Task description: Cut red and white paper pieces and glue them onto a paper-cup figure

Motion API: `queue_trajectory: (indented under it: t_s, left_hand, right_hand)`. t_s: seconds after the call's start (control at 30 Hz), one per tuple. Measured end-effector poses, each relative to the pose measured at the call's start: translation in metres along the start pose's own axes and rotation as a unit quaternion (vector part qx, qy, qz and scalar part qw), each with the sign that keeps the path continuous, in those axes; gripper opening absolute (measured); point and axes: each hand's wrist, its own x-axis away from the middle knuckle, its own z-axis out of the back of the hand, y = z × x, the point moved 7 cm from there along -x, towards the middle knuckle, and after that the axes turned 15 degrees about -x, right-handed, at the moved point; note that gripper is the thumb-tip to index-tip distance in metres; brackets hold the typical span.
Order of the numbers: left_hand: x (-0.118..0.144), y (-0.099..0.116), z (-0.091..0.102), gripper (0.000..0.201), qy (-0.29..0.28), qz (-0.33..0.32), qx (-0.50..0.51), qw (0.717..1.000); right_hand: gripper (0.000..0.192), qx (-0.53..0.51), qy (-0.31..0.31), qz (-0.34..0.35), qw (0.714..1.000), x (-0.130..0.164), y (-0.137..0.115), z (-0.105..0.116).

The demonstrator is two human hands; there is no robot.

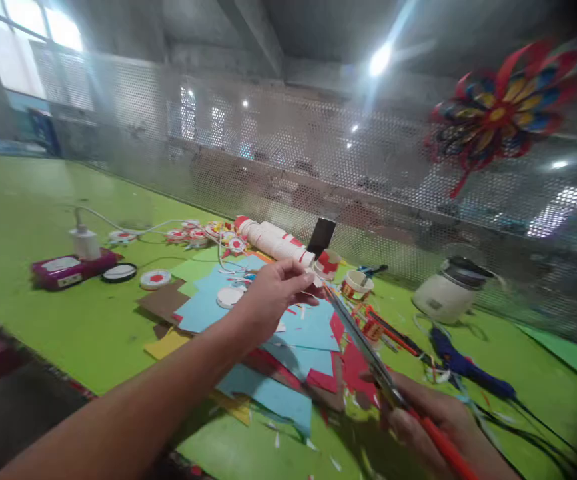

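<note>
My right hand (418, 417) grips a pair of scissors (356, 330) with orange-red handles; the long metal blades point up and away to the left. Above the paper pile, my left hand (281, 290) pinches a small white piece (316, 279), apparently paper, right by the blade tips. Whether the blades touch it I cannot tell. Beneath both hands lie blue paper sheets (313, 327) with red, brown and yellow pieces and small scraps. A white disc (229, 297) rests on the sheets beside my left wrist.
White paper rolls with red bands (273, 240) lie behind the sheets, near a tape roll (357, 285). At right are a blue glue gun (468, 367) with cables and a cream-coloured container (448, 293). A purple box (71, 267) stands left. A pinwheel flower (501, 113) hangs before the mesh screen.
</note>
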Motion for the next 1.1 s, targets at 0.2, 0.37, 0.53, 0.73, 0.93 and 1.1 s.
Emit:
queue_trajectory:
  t_s: [0.2,0.37,0.53,0.73,0.93,1.1]
  left_hand:
    - [0.001,-0.003,-0.003,0.010,0.014,-0.008,0.002,1.000]
    - [0.002,-0.004,-0.004,0.010,0.027,-0.013,0.003,1.000]
    - [0.002,-0.005,-0.001,0.012,0.052,-0.021,0.009,0.998]
    - [0.003,-0.009,-0.006,0.011,0.044,-0.018,0.019,0.999]
    - [0.003,-0.009,-0.008,0.012,0.044,-0.018,0.023,0.999]
    - [0.004,-0.010,-0.007,0.011,0.052,-0.012,0.022,0.998]
  right_hand:
    - [0.030,0.008,-0.041,0.016,0.999,-0.002,-0.010,-0.005]
    - [0.033,-0.009,0.021,0.013,1.000,0.000,-0.015,-0.003]
    - [0.037,-0.018,0.027,-0.004,0.999,0.001,-0.011,-0.005]
    - [0.037,-0.021,0.020,-0.014,0.999,0.001,-0.007,-0.006]
    - [0.033,-0.002,0.033,-0.008,0.999,0.001,-0.011,-0.005]
    - [0.035,0.008,0.033,0.000,0.999,0.001,-0.009,-0.004]
